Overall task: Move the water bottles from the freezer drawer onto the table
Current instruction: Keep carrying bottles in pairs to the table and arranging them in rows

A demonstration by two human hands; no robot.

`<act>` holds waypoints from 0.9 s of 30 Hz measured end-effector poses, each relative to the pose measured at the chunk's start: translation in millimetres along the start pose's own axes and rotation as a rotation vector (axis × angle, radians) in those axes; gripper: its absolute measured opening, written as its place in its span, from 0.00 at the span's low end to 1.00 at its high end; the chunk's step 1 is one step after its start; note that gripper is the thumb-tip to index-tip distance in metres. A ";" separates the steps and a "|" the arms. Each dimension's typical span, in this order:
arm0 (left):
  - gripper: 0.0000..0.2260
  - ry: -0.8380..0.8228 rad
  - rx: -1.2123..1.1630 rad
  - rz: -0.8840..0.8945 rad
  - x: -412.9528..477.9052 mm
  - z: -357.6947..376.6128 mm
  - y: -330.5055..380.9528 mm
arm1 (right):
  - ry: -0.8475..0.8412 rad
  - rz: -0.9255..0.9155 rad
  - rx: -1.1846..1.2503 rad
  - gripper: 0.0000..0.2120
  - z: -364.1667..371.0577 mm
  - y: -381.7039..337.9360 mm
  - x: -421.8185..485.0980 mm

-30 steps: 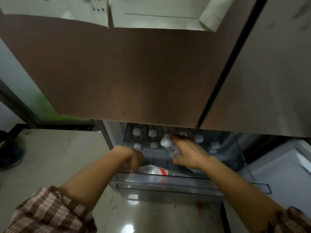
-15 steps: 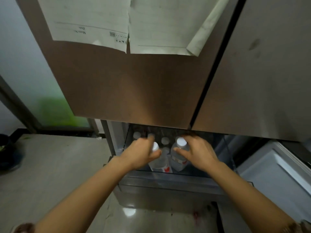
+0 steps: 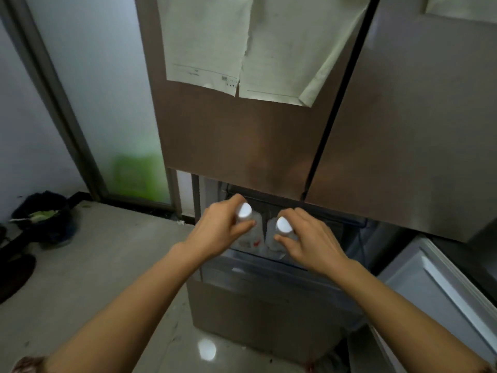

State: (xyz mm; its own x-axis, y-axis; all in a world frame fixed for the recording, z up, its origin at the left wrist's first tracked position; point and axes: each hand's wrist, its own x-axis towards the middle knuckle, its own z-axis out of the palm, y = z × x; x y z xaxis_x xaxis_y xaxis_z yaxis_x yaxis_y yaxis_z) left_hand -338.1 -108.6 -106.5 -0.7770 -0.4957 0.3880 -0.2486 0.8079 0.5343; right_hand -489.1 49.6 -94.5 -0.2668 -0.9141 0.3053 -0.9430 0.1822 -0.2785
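Over the open freezer drawer (image 3: pixel 269 270), two clear water bottles with white caps stand upright side by side, close together. The left hand (image 3: pixel 217 232) holds the left bottle (image 3: pixel 251 232) at the neck, fingers (image 3: pixel 236 201) curled round it. The right hand (image 3: pixel 314 243) holds the right bottle (image 3: pixel 271 242) the same way. Whether the bottle bases rest in the drawer cannot be told. Papers (image 3: pixel 269 49) hang on the fridge door (image 3: pixel 242 135) at 12 o'clock. A dark bag (image 3: pixel 43 214) sits on the floor (image 3: pixel 94 265) at 9 o'clock.
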 end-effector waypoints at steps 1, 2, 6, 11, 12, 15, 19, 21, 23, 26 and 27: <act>0.11 0.039 -0.008 -0.011 -5.5 -11.8 3.3 | 0.021 -0.026 0.047 0.15 -6.7 -9.4 3.5; 0.12 0.077 -0.015 -0.027 -11.3 -24.3 6.7 | 0.039 -0.053 0.088 0.15 -13.5 -19.3 7.9; 0.10 0.217 0.012 -0.110 -38.4 -85.5 16.5 | 0.075 -0.172 0.203 0.14 -41.1 -63.6 30.3; 0.11 0.243 0.189 -0.233 -93.1 -161.0 12.9 | -0.105 -0.383 0.324 0.13 -50.7 -133.8 53.0; 0.13 0.231 0.232 -0.274 -107.9 -172.7 9.2 | -0.142 -0.423 0.334 0.13 -45.8 -150.4 55.2; 0.15 0.190 0.311 -0.407 -161.9 -203.4 -9.1 | -0.239 -0.544 0.353 0.09 -18.6 -205.9 56.9; 0.14 0.136 0.431 -0.557 -249.1 -243.2 -46.2 | -0.306 -0.691 0.367 0.09 30.2 -293.9 55.4; 0.13 0.136 0.436 -0.621 -296.1 -268.1 -66.7 | -0.343 -0.743 0.357 0.11 54.2 -343.8 52.7; 0.13 0.131 0.422 -0.665 -344.1 -295.4 -86.1 | -0.368 -0.789 0.357 0.10 78.6 -395.9 47.6; 0.13 0.126 0.451 -0.708 -415.5 -338.5 -112.5 | -0.393 -0.856 0.348 0.11 115.2 -479.8 36.8; 0.12 0.123 0.473 -0.722 -438.0 -352.7 -120.2 | -0.404 -0.876 0.338 0.11 126.6 -507.2 32.2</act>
State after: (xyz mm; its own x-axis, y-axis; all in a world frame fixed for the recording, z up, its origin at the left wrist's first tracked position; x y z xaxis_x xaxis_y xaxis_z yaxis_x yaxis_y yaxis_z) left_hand 236.0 -101.0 -75.8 -0.2754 -0.9467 0.1672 -0.8918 0.3165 0.3234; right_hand 5.8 -118.2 -58.6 0.6355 -0.7423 0.2126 -0.6526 -0.6635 -0.3660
